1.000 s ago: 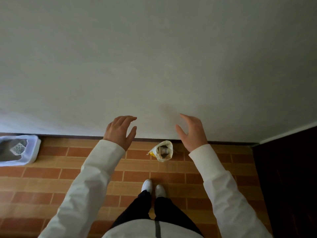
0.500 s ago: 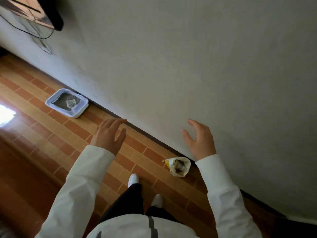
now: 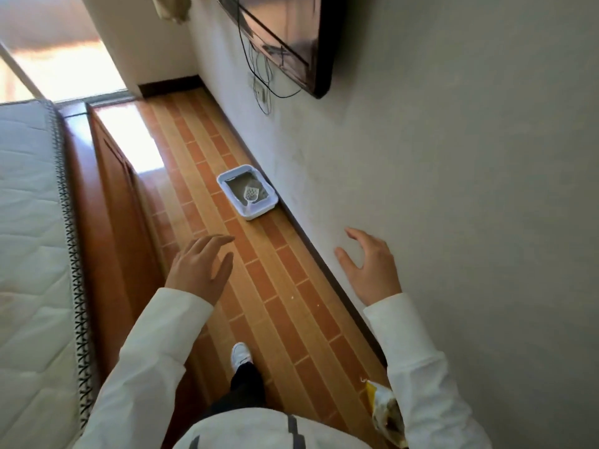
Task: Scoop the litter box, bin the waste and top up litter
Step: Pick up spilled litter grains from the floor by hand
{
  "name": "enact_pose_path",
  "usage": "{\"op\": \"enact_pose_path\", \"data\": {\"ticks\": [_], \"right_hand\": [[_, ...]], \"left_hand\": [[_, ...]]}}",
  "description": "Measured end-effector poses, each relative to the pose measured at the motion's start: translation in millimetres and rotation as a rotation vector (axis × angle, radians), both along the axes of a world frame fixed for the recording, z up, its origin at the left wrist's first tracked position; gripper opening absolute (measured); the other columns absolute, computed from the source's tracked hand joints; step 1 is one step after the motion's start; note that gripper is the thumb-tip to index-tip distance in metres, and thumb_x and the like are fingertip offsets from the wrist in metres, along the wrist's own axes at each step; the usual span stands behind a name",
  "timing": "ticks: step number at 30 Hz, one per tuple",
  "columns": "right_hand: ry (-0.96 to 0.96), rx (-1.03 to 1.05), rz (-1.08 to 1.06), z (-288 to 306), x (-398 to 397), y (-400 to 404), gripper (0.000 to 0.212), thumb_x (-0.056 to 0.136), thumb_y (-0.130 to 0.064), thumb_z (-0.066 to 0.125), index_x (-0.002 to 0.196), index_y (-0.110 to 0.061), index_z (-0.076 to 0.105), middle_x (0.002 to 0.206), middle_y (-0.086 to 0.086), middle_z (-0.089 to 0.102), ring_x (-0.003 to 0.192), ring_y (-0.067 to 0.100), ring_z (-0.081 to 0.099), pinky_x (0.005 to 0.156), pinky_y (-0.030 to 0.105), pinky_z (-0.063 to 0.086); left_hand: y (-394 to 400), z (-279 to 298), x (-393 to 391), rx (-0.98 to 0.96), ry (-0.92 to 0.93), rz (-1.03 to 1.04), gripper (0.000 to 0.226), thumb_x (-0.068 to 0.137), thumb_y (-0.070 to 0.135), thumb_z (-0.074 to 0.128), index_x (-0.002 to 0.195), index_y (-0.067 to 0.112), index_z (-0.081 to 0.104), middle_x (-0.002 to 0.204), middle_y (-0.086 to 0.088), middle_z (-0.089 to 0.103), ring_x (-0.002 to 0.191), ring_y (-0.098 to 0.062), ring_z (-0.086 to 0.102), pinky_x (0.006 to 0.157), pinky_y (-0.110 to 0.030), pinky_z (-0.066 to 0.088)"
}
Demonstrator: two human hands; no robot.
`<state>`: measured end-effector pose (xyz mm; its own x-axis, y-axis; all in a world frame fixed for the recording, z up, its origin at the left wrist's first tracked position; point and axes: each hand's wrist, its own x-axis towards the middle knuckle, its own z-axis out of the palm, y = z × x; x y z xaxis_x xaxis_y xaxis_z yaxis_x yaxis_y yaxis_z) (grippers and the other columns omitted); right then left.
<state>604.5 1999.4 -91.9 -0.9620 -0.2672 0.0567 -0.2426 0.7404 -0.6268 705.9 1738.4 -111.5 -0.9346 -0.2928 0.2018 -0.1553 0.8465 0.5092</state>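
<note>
Here: litter box (image 3: 247, 195), white, on the floor (image 3: 282, 286) against the wall (image 3: 453, 189); scoop (image 3: 251, 195) lying inside on grey litter. Left hand (image 3: 200, 266) and right hand (image 3: 372, 267), well short of the box, fingers relaxed and holding nothing. Bag (image 3: 385, 413) nearer than the box, by the right sleeve. Bed (image 3: 32, 254) opposite the box.

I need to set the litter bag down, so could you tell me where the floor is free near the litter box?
Bare tiles run between the litter box and the shoe, bordered by the wall skirting and the bed base. More lies beyond the box toward the window. The box sits close against the skirting, with the scoop inside.
</note>
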Motion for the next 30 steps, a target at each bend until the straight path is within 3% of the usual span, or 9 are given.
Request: {"op": "enact_pose_path", "data": {"ticks": [8,14,20,24,26,30], "right_hand": [[0.0,-0.067,0.117,8.7,-74.0,-173.6,0.044,0.093,-0.033,0.058,0.134,-0.018,0.051,0.132,0.004,0.056,0.125,0.02,0.045,0.102,0.032,0.038],[-0.043,-0.056,0.169,3.4,-125.0,-266.4,0.043,0.092,-0.034,0.059,0.131,-0.02,0.053,0.13,0.005,0.055,0.122,0.017,0.046,0.093,0.02,0.032],[-0.061,-0.02,0.234,-18.0,-197.2,-345.7,0.043,0.091,-0.036,0.058,0.131,-0.02,0.054,0.129,0.005,0.056,0.12,0.016,0.046,0.088,0.02,0.034],[-0.053,-0.027,0.286,-23.1,-263.5,-414.3,0.043,0.09,-0.035,0.06,0.128,-0.017,0.056,0.127,0.008,0.059,0.116,0.023,0.053,0.091,0.028,0.044],[-0.05,-0.044,0.306,-21.2,-303.4,-450.2,0.042,0.09,-0.037,0.059,0.127,-0.017,0.057,0.126,0.009,0.06,0.115,0.025,0.054,0.094,0.035,0.048],[-0.05,-0.009,0.321,-10.4,-388.3,-521.5,0.047,0.09,-0.036,0.059,0.133,-0.018,0.052,0.135,0.008,0.054,0.122,0.023,0.048,0.099,0.032,0.043]], "left_hand": [[-144.9,19.6,-42.9,-0.024,-0.006,0.113,0.029,0.091,0.017,0.056,0.12,0.016,0.061,0.122,-0.007,0.063,0.117,-0.031,0.055,0.096,-0.053,0.046],[-240.3,9.2,-77.2,-0.035,0.014,0.216,0.028,0.089,0.018,0.059,0.117,0.017,0.062,0.117,-0.007,0.065,0.113,-0.031,0.057,0.092,-0.054,0.048],[-308.4,-1.9,-129.1,-0.039,0.021,0.272,0.033,0.086,0.028,0.048,0.113,0.016,0.064,0.112,-0.005,0.067,0.107,-0.029,0.059,0.088,-0.049,0.05],[-368.6,-3.6,-184.5,-0.056,0.032,0.314,0.038,0.087,0.033,0.043,0.112,0.014,0.065,0.111,-0.006,0.067,0.106,-0.029,0.06,0.088,-0.047,0.051],[-401.3,-0.1,-219.5,-0.068,0.034,0.341,0.033,0.088,0.029,0.048,0.112,0.015,0.065,0.112,-0.006,0.067,0.105,-0.029,0.06,0.088,-0.046,0.051],[-469.7,10.2,-296.0,-0.091,0.035,0.397,0.027,0.086,0.012,0.064,0.113,0.014,0.065,0.112,-0.008,0.067,0.105,-0.03,0.061,0.089,-0.045,0.052]]}}
